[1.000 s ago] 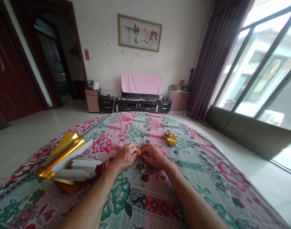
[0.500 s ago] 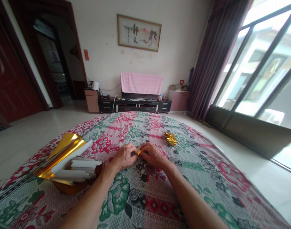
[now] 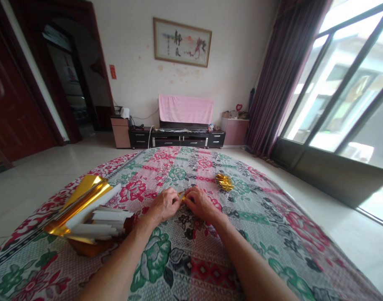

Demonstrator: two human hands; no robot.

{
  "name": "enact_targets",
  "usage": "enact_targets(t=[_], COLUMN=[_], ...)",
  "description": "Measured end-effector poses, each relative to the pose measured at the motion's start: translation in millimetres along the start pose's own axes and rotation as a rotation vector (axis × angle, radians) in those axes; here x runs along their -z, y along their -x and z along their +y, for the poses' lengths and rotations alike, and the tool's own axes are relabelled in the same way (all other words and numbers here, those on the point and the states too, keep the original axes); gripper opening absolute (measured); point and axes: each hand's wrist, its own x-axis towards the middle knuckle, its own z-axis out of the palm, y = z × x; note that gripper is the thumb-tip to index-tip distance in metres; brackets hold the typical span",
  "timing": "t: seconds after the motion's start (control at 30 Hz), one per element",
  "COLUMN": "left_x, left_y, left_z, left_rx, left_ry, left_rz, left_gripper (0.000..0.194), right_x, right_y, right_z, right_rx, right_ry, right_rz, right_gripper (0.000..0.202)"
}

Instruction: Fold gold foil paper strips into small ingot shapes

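Between my two hands is a small piece of gold foil paper (image 3: pixel 182 195), mostly hidden by the fingers. My left hand (image 3: pixel 166 203) pinches its left side with curled fingers. From the other side my right hand (image 3: pixel 198 202) pinches it too, the fingertips of both hands nearly meeting just over the tablecloth. To the right lies a little heap of folded gold foil pieces (image 3: pixel 224 182). Beside my left forearm rests a pile of gold foil sheets (image 3: pixel 84 196), with a bundle of white paper strips (image 3: pixel 108 217) in front of it.
A patterned floral cloth (image 3: pixel 178 173) covers the round table. Beyond it stand a low black cabinet (image 3: pixel 169 140) and a screen draped with a pink towel (image 3: pixel 185 109). A purple curtain (image 3: pixel 273 79) and a large window are on the right, a dark red door (image 3: pixel 18 92) on the left.
My fingers have shifted slightly around the small gold foil piece, and less of it shows low between them. The heap and the paper pile stay where they were.
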Motion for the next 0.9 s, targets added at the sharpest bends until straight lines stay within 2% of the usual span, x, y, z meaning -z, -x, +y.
enact_targets(t=[0.33,0.63,0.9], left_x=[-2.4,-0.8,1.8], left_y=[-0.7,-0.7,-0.9], left_z=[3.0,3.0,3.2], left_rx=[0.086,0.113,0.099], left_ry=[-0.014,0.042,0.066], left_rz=[0.028,0.015,-0.009], left_gripper=[0.015,0.007,0.012], right_x=[-4.5,-1.8,-3.0], right_y=[-3.2,-5.4,-6.3], right_z=[-2.0,-4.6,-5.9], right_rx=[-0.07,-0.113,-0.108], right_ry=[0.01,-0.001,0.041], right_rz=[0.038,0.03,0.033], right_gripper=[0.015,0.016,0.017])
